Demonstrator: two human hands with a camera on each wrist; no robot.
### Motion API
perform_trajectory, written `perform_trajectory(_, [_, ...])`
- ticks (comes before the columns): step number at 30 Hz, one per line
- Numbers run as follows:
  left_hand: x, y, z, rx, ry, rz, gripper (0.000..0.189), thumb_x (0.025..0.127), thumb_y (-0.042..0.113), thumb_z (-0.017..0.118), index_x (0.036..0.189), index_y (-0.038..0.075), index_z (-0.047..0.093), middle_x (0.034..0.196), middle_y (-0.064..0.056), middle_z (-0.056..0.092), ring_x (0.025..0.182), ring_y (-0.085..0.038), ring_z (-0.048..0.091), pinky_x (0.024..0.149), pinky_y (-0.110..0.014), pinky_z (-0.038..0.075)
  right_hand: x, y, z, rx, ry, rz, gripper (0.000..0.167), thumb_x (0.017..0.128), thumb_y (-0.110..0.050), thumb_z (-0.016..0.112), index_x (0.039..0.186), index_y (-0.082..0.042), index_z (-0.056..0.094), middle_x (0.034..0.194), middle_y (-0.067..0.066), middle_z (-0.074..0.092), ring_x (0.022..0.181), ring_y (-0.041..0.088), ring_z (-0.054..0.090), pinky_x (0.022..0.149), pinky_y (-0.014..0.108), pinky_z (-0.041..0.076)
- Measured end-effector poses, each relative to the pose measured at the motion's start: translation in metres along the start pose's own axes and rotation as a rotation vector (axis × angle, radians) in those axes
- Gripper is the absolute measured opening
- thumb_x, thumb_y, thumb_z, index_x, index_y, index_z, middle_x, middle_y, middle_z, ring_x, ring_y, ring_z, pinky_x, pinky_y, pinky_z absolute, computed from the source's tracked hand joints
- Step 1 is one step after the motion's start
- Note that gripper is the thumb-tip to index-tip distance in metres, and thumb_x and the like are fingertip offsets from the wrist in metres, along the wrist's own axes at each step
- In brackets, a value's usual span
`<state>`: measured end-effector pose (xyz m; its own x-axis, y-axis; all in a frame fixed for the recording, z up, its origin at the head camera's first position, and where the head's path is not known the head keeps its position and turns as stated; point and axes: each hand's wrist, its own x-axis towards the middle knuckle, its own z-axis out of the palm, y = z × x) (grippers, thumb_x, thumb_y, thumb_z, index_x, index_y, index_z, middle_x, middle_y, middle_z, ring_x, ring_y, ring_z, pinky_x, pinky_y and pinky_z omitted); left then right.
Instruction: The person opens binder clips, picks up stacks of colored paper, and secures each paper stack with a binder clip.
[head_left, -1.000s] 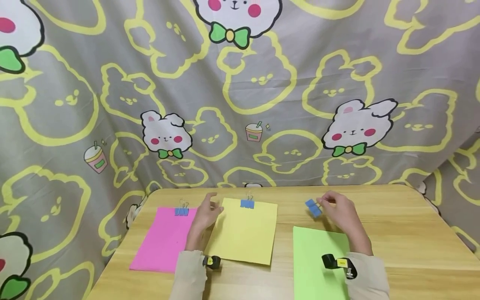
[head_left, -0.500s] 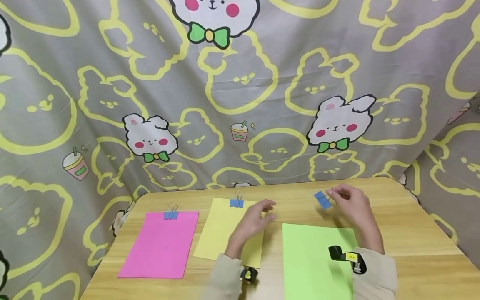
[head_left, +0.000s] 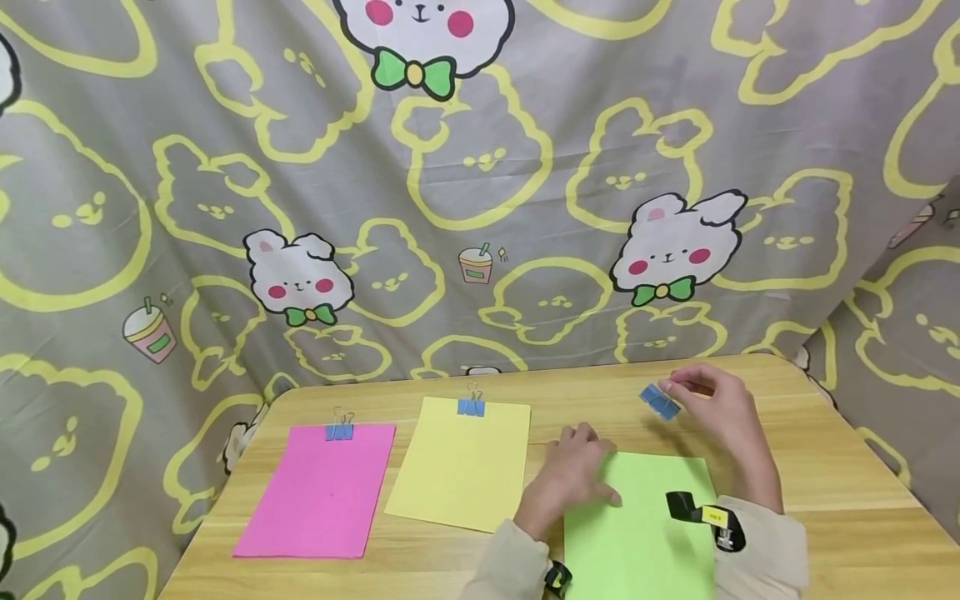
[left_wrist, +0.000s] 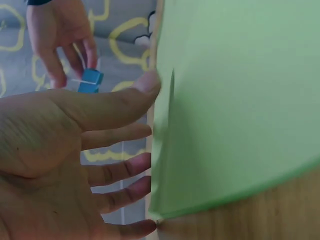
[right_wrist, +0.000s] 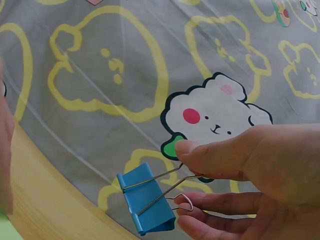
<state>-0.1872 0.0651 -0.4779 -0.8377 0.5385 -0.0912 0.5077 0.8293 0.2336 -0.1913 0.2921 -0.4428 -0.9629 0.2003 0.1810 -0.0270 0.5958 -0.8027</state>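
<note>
My right hand (head_left: 720, 404) holds a blue binder clip (right_wrist: 147, 200) by its wire handles, thumb on one side and fingers on the other, above the table's far right part. The clip's mouth points left, away from the palm. At the top left corner of the green paper (head_left: 637, 533) is my left hand (head_left: 573, 471). In the left wrist view its fingertips reach the paper's edge, with the thumb (left_wrist: 147, 82) over the sheet and the fingers spread along the edge. The right forearm and its wrist camera cover part of the green paper.
Yellow paper (head_left: 461, 467) and pink paper (head_left: 318, 496) lie to the left, each with a blue binder clip (head_left: 471, 407) on its top edge. The wooden table (head_left: 832, 467) ends at a grey patterned curtain (head_left: 555, 150).
My left hand has moved right, from beside the yellow paper across it to the green paper's corner. My right hand still holds the binder clip, now turned slightly. The head view has shifted right.
</note>
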Motion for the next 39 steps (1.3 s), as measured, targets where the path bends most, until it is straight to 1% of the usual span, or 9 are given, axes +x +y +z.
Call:
perform_trajectory(4, [-0.002,0.008,0.002,0.125,-0.026,0.002,0.079,0.070,0.062,0.086,0.140,0.033,0.061,0.119,0.010,0.049,0.114,-0.013,0.045,0.097,-0.034,0.046,-0.001,-0.002,-0.002,-0.010,0.000,0.000,0.043,0.097,-0.045,0.069,0.114,-0.005,0.070,0.118,0.017,0.070,0.111,0.031,0.063,0.079,0.028,0.047])
perform_trajectory(10, [-0.003,0.013,0.003,0.169,-0.041,-0.025,0.089,0.064,0.065,0.088,0.142,0.035,0.058,0.117,0.008,0.047,0.110,-0.012,0.043,0.098,-0.034,0.045,-0.001,-0.005,-0.006,-0.010,0.014,-0.031,0.040,0.097,-0.042,0.072,0.113,-0.005,0.071,0.116,0.015,0.072,0.098,-0.001,0.057,0.078,0.022,0.046])
perform_trajectory(14, [-0.004,0.011,0.003,0.177,-0.060,-0.059,0.092,0.059,0.066,0.089,0.139,0.034,0.057,0.116,0.006,0.049,0.105,-0.013,0.042,0.098,-0.033,0.044,0.000,-0.008,-0.006,-0.002,0.012,-0.038,0.040,0.096,-0.041,0.072,0.113,-0.004,0.071,0.115,0.015,0.072,0.099,0.000,0.057,0.082,0.024,0.045])
perform_trajectory(17, [-0.006,0.010,0.003,0.188,-0.066,-0.071,0.087,0.057,0.067,0.088,0.130,0.030,0.057,0.113,0.005,0.049,0.102,-0.013,0.043,0.095,-0.031,0.044,0.000,-0.010,-0.005,0.002,0.006,-0.033,0.041,0.096,-0.041,0.072,0.113,-0.004,0.070,0.116,0.015,0.071,0.104,0.010,0.060,0.083,0.026,0.044])
perform_trajectory(22, [-0.007,0.009,0.003,0.180,-0.073,-0.080,0.083,0.056,0.065,0.090,0.120,0.023,0.056,0.107,0.005,0.049,0.092,-0.011,0.046,0.080,-0.025,0.047,0.000,-0.010,-0.003,0.010,0.007,-0.034,0.040,0.096,-0.040,0.072,0.113,-0.003,0.070,0.115,0.015,0.071,0.100,-0.001,0.057,0.082,0.024,0.044])
perform_trajectory(26, [-0.008,0.013,0.002,0.166,-0.068,-0.092,0.081,0.055,0.062,0.091,0.116,0.022,0.055,0.102,0.007,0.053,0.091,-0.009,0.050,0.077,-0.024,0.046,-0.001,-0.010,-0.002,0.012,0.007,-0.048,0.039,0.097,-0.039,0.072,0.112,-0.004,0.071,0.116,0.015,0.071,0.093,-0.014,0.051,0.081,0.021,0.043])
perform_trajectory(31, [-0.011,0.015,0.002,0.194,-0.037,-0.091,0.083,0.055,0.064,0.091,0.118,0.023,0.055,0.106,0.008,0.054,0.097,-0.010,0.048,0.085,-0.026,0.046,-0.001,-0.010,-0.002,0.006,0.004,-0.050,0.039,0.097,-0.040,0.072,0.114,-0.005,0.070,0.117,0.013,0.070,0.095,-0.014,0.050,0.080,0.022,0.043])
perform_trajectory(34, [-0.012,0.016,0.003,0.200,-0.016,-0.085,0.084,0.055,0.062,0.092,0.119,0.024,0.054,0.106,0.007,0.051,0.098,-0.011,0.046,0.085,-0.026,0.046,-0.001,-0.010,-0.002,0.001,0.005,-0.050,0.039,0.096,-0.040,0.072,0.114,-0.005,0.070,0.116,0.010,0.071,0.096,-0.013,0.050,0.080,0.022,0.042])
perform_trajectory(39, [-0.012,0.020,0.005,0.197,-0.011,-0.112,0.082,0.054,0.059,0.093,0.116,0.026,0.050,0.095,0.008,0.054,0.090,-0.012,0.049,0.081,-0.027,0.044,-0.001,-0.011,-0.001,0.000,-0.004,-0.048,0.041,0.097,-0.042,0.072,0.115,-0.005,0.070,0.121,0.014,0.070,0.097,-0.012,0.050,0.080,0.022,0.042])
